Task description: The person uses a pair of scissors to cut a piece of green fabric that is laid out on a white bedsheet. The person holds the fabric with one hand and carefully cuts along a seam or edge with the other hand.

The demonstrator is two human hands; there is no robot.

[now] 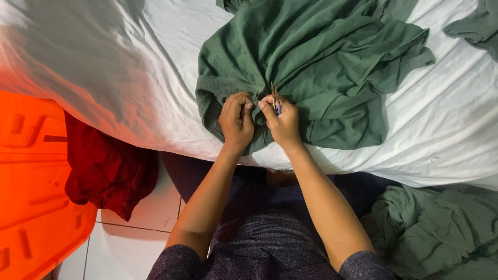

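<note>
I see the green garment lying crumpled on the white bed sheet, close to the near edge of the bed. My left hand has its fingers closed, pinching a fold of the green cloth. Just beside it, my right hand has its fingers clamped on a small pair of snips, blades pointing up against the fabric. A red cloth hangs over an orange bin at left. Another green pile lies at lower right.
</note>
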